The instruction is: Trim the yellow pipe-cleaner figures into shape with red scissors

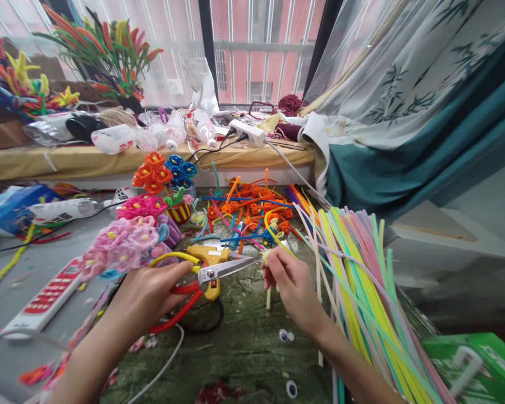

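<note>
My left hand [154, 292] is closed around the handles of a pair of scissors [229, 268], one yellow and one red. Their silver blades point right, with the tips at a pale yellow pipe cleaner [265, 257]. My right hand [289, 286] pinches that pipe cleaner, and a short end hangs below the fingers. Whether the blades touch it I cannot tell. Just behind the scissors lies a yellow hot glue gun [214, 257], partly covered by them.
Pipe cleaners [353, 264] lie bundled at the right. Orange pieces [252, 207] are heaped behind my hands. Pipe-cleaner flowers [124, 241] and a white power strip [46, 297] are at the left. Googly eyes [292, 389] lie in front, a green box [480, 365] at the lower right.
</note>
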`<state>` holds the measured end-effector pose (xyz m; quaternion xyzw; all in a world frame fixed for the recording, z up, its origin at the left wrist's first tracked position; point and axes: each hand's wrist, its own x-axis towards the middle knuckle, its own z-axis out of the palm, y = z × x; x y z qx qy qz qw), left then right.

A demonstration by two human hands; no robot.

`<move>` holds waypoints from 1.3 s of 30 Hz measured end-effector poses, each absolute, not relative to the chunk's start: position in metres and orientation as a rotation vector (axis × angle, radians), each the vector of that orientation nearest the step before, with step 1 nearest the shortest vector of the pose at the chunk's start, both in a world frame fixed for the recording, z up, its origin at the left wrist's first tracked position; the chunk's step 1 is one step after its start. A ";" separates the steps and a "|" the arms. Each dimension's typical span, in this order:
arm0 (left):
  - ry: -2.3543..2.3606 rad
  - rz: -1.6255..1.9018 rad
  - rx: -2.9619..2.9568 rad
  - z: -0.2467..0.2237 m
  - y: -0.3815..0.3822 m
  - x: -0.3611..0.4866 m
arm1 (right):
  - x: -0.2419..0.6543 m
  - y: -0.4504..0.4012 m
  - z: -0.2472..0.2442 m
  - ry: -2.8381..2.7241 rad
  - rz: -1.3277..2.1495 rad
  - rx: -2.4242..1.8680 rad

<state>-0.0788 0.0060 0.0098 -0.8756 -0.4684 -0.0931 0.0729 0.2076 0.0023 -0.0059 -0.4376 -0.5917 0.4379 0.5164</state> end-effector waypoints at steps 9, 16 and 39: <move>-1.420 -0.371 -2.627 0.010 0.006 -0.080 | 0.207 0.002 -0.006 -1.421 1.061 -1.058; -1.487 -0.349 -2.630 0.013 0.006 -0.081 | 0.208 0.003 -0.005 -1.367 1.068 -1.096; -1.532 -0.402 -2.411 0.020 0.004 -0.052 | 0.210 0.004 -0.008 -1.402 0.966 -1.086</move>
